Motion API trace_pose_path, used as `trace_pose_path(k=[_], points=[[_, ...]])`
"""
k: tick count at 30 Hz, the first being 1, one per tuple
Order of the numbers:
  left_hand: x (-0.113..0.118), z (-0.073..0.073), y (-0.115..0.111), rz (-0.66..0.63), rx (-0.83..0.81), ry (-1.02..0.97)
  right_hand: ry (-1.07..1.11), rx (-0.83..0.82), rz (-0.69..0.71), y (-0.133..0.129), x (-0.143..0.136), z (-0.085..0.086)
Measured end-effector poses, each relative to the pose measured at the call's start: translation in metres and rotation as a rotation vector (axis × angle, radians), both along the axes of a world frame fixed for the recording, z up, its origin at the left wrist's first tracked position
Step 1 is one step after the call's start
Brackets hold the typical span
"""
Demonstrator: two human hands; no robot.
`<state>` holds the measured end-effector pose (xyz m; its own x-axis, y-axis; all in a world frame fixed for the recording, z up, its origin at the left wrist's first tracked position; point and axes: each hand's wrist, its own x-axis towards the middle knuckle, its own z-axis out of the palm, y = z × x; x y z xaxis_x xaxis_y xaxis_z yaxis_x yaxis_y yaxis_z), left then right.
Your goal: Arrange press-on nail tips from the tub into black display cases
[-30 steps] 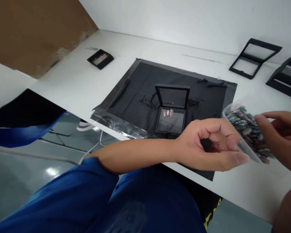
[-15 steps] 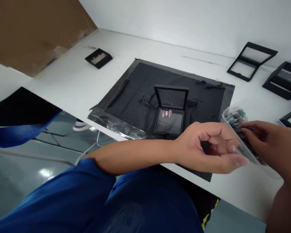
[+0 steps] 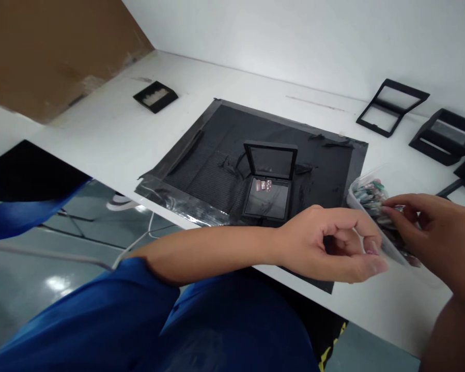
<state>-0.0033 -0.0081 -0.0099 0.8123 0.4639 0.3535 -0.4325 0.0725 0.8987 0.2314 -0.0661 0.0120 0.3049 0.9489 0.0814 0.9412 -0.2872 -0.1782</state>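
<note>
My right hand (image 3: 430,227) reaches into a clear plastic tub (image 3: 389,240) heaped with false nails (image 3: 368,194) in teal, pink and grey. Its thumb and forefinger pinch a nail at the top of the pile. My left hand (image 3: 333,245) hangs in front of the tub, palm up, with the fingers curled in. A tiny pinkish piece shows at its fingertips, too small to name. Behind the left wrist, an open black case (image 3: 269,199) with a clear-windowed lid stands on a black mat (image 3: 201,165). Several pinkish false nails (image 3: 263,185) lie in a row in its base.
A black case (image 3: 155,96) with pale nails inside lies at the table's left. Along the right, an open black case (image 3: 391,108) and another black case (image 3: 445,137) stand. Brown board (image 3: 62,57) borders the table at left. A white cable (image 3: 151,227) hangs below the front edge.
The right hand's fingertips have shifted slightly among the nails in the tub. My left hand keeps its curled pose. The whole view has moved a little.
</note>
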Motion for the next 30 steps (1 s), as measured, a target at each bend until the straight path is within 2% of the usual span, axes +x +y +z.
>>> trace_pose_path(k=[3, 7, 9, 12, 15, 19, 24, 30], points=[[-0.003, 0.000, -0.002, -0.024, -0.005, 0.093, 0.066, 0.111, 0.079, 0.000, -0.003, 0.003], [-0.007, 0.004, -0.003, -0.053, 0.028, 0.238, 0.154, 0.396, 0.256, 0.003, -0.015, 0.009], [-0.007, 0.007, -0.002, -0.060, 0.040, 0.278, 0.222, 0.452, 0.266, 0.003, -0.020, 0.011], [-0.007, 0.010, -0.001, -0.067, 0.031, 0.316, 0.346, 0.420, 0.166, 0.001, -0.024, 0.011], [-0.006, 0.010, 0.001, -0.074, 0.004, 0.330, 0.356, 0.366, 0.088, -0.001, -0.023, 0.010], [-0.006, 0.009, 0.003, -0.085, -0.007, 0.313, 0.283, 0.333, 0.122, 0.001, -0.020, 0.009], [-0.006, 0.006, 0.002, -0.100, -0.022, 0.311, 0.223, 0.425, 0.146, 0.001, -0.022, 0.010], [-0.002, 0.014, 0.003, -0.135, -0.249, 0.215, 0.258, 0.453, 0.089, -0.001, -0.025, 0.014]])
